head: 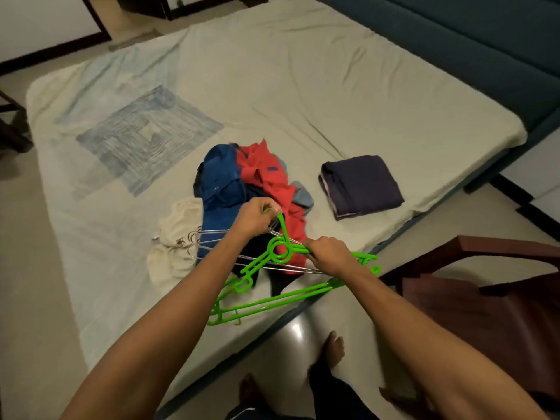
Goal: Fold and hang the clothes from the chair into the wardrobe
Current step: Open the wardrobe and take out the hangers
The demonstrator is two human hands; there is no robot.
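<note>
While both hands work above the near edge of the pale-sheeted mattress (303, 86), the step looks to be separating one hanger from a tangled bunch. Left hand (256, 218) pinches the hook ends of the bright green plastic hangers (280, 253) and the thin silver wire hangers (212, 234) together, fingers curled tight. Right hand (328, 253) is clamped on a green shoulder arm, knuckles up.

Unfolded clothes lie heaped just beyond the hands: a blue garment (219, 177), a red one (263, 174), a cream one (175, 237) partly under the wire hangers. A folded dark navy stack (360, 183) sits apart to the right. Dark brown wooden chair (485, 298) stands beside the bed, seat bare as far as visible. Wardrobe not in view.

Advice, as judgement: keep the left hand firm on the hooks as anchor, slide the right hand's hanger sideways rather than pulling up, since the green loops appear interlocked. Wire ends could snag the cream cloth; lift the bunch off it first.
</note>
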